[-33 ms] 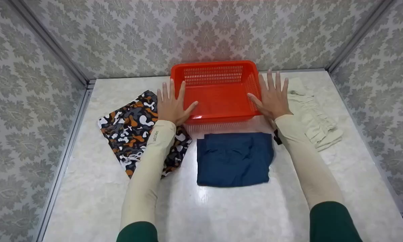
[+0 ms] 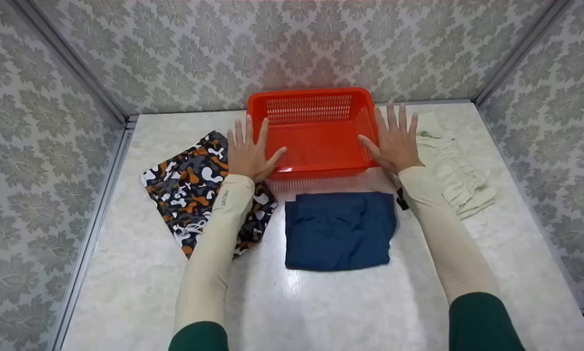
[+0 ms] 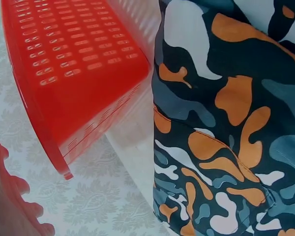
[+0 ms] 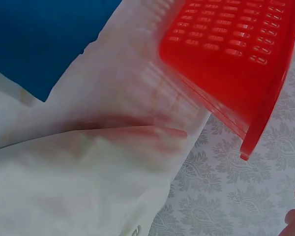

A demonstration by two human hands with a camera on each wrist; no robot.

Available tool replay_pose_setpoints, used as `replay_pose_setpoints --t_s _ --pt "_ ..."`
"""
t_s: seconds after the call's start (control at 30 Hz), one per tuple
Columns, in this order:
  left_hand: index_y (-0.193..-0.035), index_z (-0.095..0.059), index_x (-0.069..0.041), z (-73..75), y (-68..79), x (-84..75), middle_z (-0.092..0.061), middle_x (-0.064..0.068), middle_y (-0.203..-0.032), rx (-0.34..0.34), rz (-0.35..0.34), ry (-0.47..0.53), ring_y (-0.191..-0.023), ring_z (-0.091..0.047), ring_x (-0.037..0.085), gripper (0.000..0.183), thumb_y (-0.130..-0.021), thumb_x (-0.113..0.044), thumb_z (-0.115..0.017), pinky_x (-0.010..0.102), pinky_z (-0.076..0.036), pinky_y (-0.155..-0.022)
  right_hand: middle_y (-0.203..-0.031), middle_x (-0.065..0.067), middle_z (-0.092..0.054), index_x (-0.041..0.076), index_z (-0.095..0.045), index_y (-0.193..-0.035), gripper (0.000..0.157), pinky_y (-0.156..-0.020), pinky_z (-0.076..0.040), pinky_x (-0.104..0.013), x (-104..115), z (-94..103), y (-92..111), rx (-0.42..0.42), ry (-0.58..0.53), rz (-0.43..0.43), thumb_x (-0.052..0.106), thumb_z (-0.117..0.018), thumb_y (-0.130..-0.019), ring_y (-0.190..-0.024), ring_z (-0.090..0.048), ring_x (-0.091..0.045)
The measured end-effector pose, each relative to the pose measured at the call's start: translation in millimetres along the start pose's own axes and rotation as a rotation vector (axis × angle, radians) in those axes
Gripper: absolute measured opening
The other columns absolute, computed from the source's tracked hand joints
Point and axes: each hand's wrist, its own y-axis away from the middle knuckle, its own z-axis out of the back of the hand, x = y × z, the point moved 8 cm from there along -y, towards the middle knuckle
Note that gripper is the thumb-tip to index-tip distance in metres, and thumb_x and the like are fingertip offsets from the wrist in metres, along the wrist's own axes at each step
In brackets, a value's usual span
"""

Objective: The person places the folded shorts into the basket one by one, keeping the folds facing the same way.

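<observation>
My left hand (image 2: 249,155), fingers spread and straight, hovers by the left side of a red plastic basket (image 2: 311,146). Over the basket's right side my right hand (image 2: 398,146) is spread the same way. Neither hand holds anything. Left of the basket, partly under my left forearm, lies a folded camouflage-patterned garment (image 2: 187,187) with a white drawstring, filling much of the left wrist view. A folded dark blue garment (image 2: 340,231) is in front of the basket. Beyond my right forearm a cream garment (image 2: 450,168) with a gathered band lies folded, partly hidden.
The pale tabletop (image 2: 292,312) carries all of these things. Patterned wall panels (image 2: 297,44) enclose it at the back and both sides, with metal strips (image 2: 88,248) along the edges. The basket stands close to the back panel.
</observation>
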Motion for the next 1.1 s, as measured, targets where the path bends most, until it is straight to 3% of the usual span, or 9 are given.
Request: replay_pose_setpoints --t_s 0.1,0.2,0.3,0.47,0.6,0.73,0.83,1.0,1.1 --pt "-0.164 -0.013 -0.022 0.7 2.4 1.1 -0.012 0.021 -0.167 -0.003 0.009 0.018 -0.152 -0.010 0.045 0.089 -0.096 -0.075 -0.031 0.060 -0.008 -0.121 -0.168 -0.020 -0.002 0.012 -0.013 -0.164 0.084 -0.117 0.009 -0.065 0.2 0.1 0.9 0.008 -0.014 0.003 0.062 -0.040 -0.101 -0.152 0.002 -0.045" --pt "-0.163 -0.020 -0.019 5.6 9.2 1.5 -0.019 0.021 -0.165 -0.047 0.003 0.068 -0.150 -0.018 0.045 0.082 -0.099 -0.067 -0.037 0.058 -0.013 -0.121 -0.168 -0.019 -0.002 0.012 -0.014 -0.163 0.084 -0.118 0.009 -0.063 -0.1 2.2 3.6 0.010 -0.053 0.007 0.062 -0.040 -0.101 -0.152 0.002 -0.044" --pt "-0.159 -0.034 -0.015 12.4 22.8 -1.9 -0.030 0.022 -0.161 -0.161 -0.058 0.166 -0.145 -0.029 0.043 0.068 -0.102 -0.049 -0.049 0.057 -0.022 -0.119 -0.168 -0.020 -0.006 0.010 -0.018 -0.163 0.083 -0.119 0.006 -0.061 -1.9 4.4 10.1 -0.009 -0.105 0.010 0.059 -0.043 -0.101 -0.152 -0.001 -0.045" --pt "-0.145 -0.054 -0.010 17.9 66.6 -10.7 -0.047 0.018 -0.148 -0.373 -0.186 0.359 -0.135 -0.043 0.036 0.048 -0.100 -0.025 -0.060 0.050 -0.036 -0.112 -0.165 -0.022 -0.018 0.005 -0.026 -0.160 0.077 -0.121 -0.005 -0.060 -3.5 6.1 33.6 -0.103 -0.223 -0.013 0.049 -0.050 -0.102 -0.151 -0.011 -0.047" --pt "-0.135 -0.063 -0.009 9.1 107.6 -22.1 -0.054 0.015 -0.140 -0.428 -0.252 0.443 -0.126 -0.051 0.034 0.039 -0.097 -0.017 -0.066 0.049 -0.043 -0.104 -0.162 -0.025 -0.025 -0.001 -0.032 -0.156 0.072 -0.121 -0.013 -0.057 -3.6 -1.2 61.9 -0.192 -0.319 -0.048 0.041 -0.056 -0.101 -0.150 -0.018 -0.046" --pt "-0.128 -0.067 -0.011 -10.1 142.6 -41.8 -0.057 0.013 -0.138 -0.379 -0.297 0.474 -0.123 -0.054 0.031 0.033 -0.095 -0.015 -0.067 0.047 -0.045 -0.102 -0.157 -0.029 -0.032 -0.005 -0.038 -0.152 0.069 -0.119 -0.020 -0.057 -5.7 -17.0 96.3 -0.250 -0.386 -0.091 0.031 -0.064 -0.099 -0.146 -0.027 -0.047" --pt "-0.124 -0.068 -0.013 -25.1 163.9 -56.4 -0.057 0.014 -0.137 -0.280 -0.276 0.495 -0.123 -0.053 0.031 0.028 -0.097 -0.018 -0.066 0.047 -0.046 -0.102 -0.154 -0.030 -0.036 -0.002 -0.037 -0.154 0.070 -0.116 -0.026 -0.060 -4.4 -33.9 120.1 -0.201 -0.404 -0.153 0.032 -0.065 -0.099 -0.141 -0.034 -0.048" --pt "-0.133 -0.064 -0.016 -54.3 192.9 -69.5 -0.051 0.016 -0.144 -0.038 -0.107 0.532 -0.128 -0.050 0.035 0.038 -0.099 -0.033 -0.063 0.052 -0.048 -0.099 -0.154 -0.033 -0.034 -0.003 -0.033 -0.155 0.083 -0.114 -0.028 -0.062 11.2 -67.0 155.0 0.072 -0.395 -0.252 0.055 -0.056 -0.099 -0.140 -0.036 -0.049" --pt "-0.142 -0.057 -0.015 -69.0 198.5 -71.2 -0.047 0.019 -0.147 0.059 0.011 0.517 -0.130 -0.048 0.038 0.052 -0.097 -0.042 -0.063 0.054 -0.045 -0.102 -0.158 -0.034 -0.025 -0.003 -0.028 -0.157 0.096 -0.115 -0.023 -0.063 23.6 -84.8 167.9 0.247 -0.380 -0.263 0.069 -0.048 -0.096 -0.144 -0.026 -0.052"
